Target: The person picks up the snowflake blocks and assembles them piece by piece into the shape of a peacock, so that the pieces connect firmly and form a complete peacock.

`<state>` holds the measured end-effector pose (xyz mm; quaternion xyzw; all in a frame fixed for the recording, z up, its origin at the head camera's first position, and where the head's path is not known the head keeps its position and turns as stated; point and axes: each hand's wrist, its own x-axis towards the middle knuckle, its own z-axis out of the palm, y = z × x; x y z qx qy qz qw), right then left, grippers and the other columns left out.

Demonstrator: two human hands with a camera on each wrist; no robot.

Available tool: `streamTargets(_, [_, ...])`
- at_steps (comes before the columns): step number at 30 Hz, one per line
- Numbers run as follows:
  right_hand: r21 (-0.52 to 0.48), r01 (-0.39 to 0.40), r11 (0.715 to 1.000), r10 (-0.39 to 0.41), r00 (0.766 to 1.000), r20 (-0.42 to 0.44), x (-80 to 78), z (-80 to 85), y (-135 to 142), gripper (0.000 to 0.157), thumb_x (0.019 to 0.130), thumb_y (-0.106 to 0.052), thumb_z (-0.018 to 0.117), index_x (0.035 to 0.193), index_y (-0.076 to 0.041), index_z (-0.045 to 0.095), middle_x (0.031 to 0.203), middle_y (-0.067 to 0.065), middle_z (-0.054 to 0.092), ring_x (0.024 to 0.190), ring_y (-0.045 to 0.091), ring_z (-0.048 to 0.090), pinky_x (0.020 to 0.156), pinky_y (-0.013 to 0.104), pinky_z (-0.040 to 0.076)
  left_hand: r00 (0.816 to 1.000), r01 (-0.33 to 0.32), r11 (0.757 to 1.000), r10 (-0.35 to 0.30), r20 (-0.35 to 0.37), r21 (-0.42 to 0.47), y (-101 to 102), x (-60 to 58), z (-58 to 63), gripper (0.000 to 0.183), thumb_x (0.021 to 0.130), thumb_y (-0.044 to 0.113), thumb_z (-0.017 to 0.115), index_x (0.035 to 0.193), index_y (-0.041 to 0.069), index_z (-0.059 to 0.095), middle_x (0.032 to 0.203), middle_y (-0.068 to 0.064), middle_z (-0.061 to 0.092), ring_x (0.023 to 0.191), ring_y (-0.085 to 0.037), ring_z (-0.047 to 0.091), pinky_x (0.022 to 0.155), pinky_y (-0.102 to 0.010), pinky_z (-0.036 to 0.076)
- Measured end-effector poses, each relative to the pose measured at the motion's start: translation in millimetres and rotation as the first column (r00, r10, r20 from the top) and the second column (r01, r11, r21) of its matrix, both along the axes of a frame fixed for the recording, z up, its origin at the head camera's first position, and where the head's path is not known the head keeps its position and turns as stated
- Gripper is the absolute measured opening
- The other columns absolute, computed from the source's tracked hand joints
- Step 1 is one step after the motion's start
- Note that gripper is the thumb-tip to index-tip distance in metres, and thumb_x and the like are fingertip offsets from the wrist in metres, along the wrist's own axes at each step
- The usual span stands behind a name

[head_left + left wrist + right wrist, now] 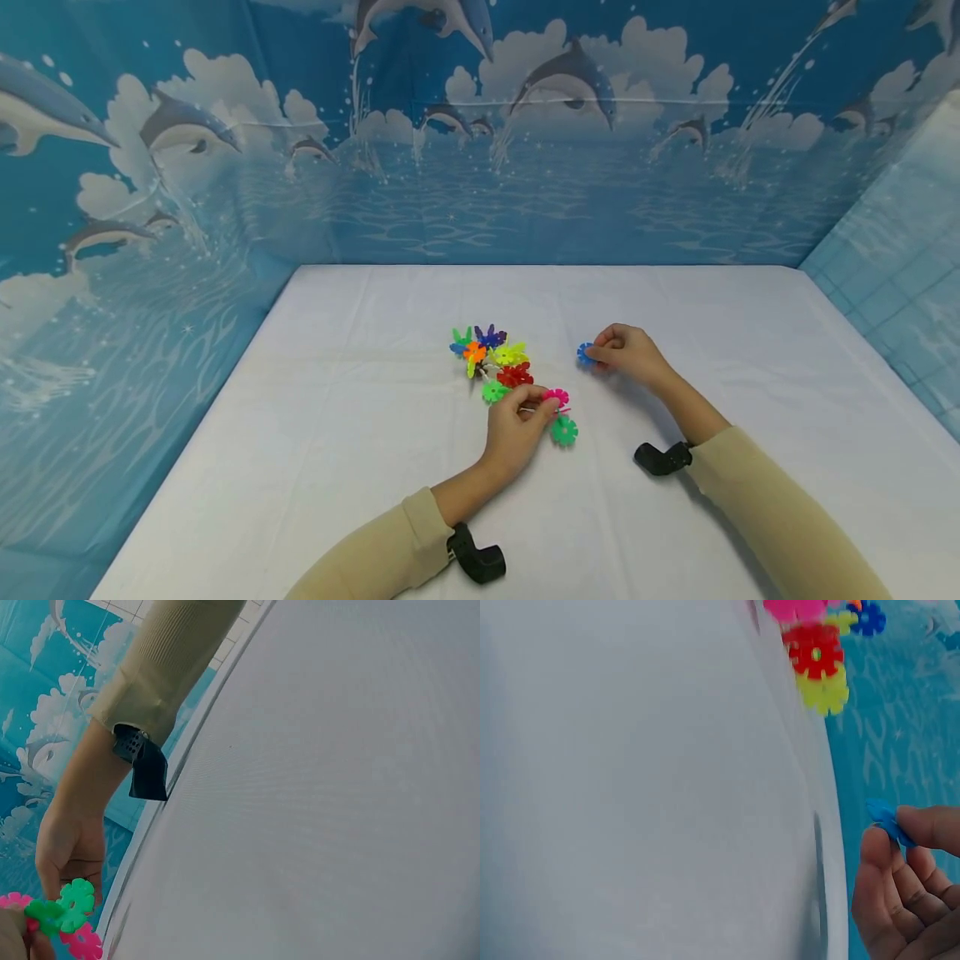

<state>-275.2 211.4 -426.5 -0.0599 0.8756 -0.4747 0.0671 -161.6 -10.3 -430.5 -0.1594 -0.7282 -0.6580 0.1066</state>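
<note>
My left hand (pixel 517 429) pinches a pink notched plastic disc (pixel 556 397) between thumb and fingers. A green disc (pixel 565 431) hangs just below it. Beyond these fingers spreads a joined cluster of interlocking flower-shaped discs, among them a red disc (pixel 515 375), a yellow disc (pixel 510 355), an orange disc (pixel 474 352) and a purple disc (pixel 491 337). Off to the right, my right hand (pixel 630 354) holds a single blue disc (pixel 586 354) by its edge. The right wrist view shows this blue disc (pixel 885 817) pinched between thumb and fingertips, apart from the cluster.
A white-covered table (pixel 360 467) lies under both hands. Behind it and at the sides hangs a blue curtain (pixel 450 200) printed with dolphins. A black wrist camera (pixel 480 557) juts from the left sleeve, another black camera (pixel 662 458) from the right.
</note>
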Motion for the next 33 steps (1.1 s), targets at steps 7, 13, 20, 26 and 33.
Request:
streamTargets(7, [-0.224,-0.041,0.974,0.058,0.996,0.069,35.1,5.7,-15.6,0.029,0.09,-0.015,0.071,0.097,0.007,0.054,0.075,0.009,0.069,0.069,0.017,0.068,0.069,0.027,0.057,0.999,-0.041,0.999,0.041,0.01,0.031,0.6,-2.3,-3.5,0.012,0.089,-0.002,0.068,0.097,-0.011,0.067,0.092,-0.02,0.069,0.082,-0.027,0.065,0.073,-0.023,0.055])
streamTargets(13, [-0.314,-0.031,0.949,0.068,0.992,0.108,54.8,11.1,-25.2,0.026,0.092,-0.016,0.068,0.093,0.005,0.055,0.072,0.005,0.065,0.061,0.016,0.063,0.065,0.028,0.056,0.998,-0.049,0.998,0.048,0.03,0.029,0.3,-0.9,-1.9,0.013,0.09,-0.003,0.066,0.1,-0.011,0.066,0.094,-0.021,0.067,0.086,-0.03,0.064,0.076,-0.023,0.054])
streamTargets(20, [-0.388,0.055,0.92,-0.014,0.994,0.11,68.4,15.1,-37.6,0.023,0.093,-0.015,0.067,0.091,0.004,0.053,0.068,0.002,0.063,0.054,0.011,0.059,0.06,0.024,0.055,0.999,-0.049,0.998,0.049,0.018,0.03,1.1,-0.5,-0.2,0.011,0.089,-0.003,0.067,0.096,-0.011,0.065,0.09,-0.021,0.067,0.083,-0.029,0.065,0.075,-0.023,0.054])
streamTargets(26, [-0.44,0.083,0.894,-0.039,0.993,0.108,75.6,10.5,-50.2,0.019,0.095,-0.009,0.062,0.092,0.004,0.049,0.062,0.001,0.063,0.049,0.008,0.058,0.054,0.024,0.053,0.999,-0.029,0.999,0.03,-0.039,0.027,0.2,-1.2,-1.6,0.008,0.089,-0.005,0.066,0.093,-0.012,0.064,0.087,-0.021,0.067,0.081,-0.028,0.065,0.073,-0.024,0.055])
streamTargets(33, [-0.435,0.089,0.896,-0.069,0.996,0.061,83.6,5.6,-59.6,0.02,0.096,-0.008,0.061,0.093,0.004,0.045,0.057,0.002,0.06,0.043,0.008,0.052,0.045,0.021,0.045,0.998,-0.007,1.0,0.007,-0.065,-0.001,-1.8,-0.3,-1.3,0.005,0.088,-0.009,0.065,0.091,-0.012,0.062,0.084,-0.023,0.065,0.072,-0.028,0.061,0.067,-0.021,0.052])
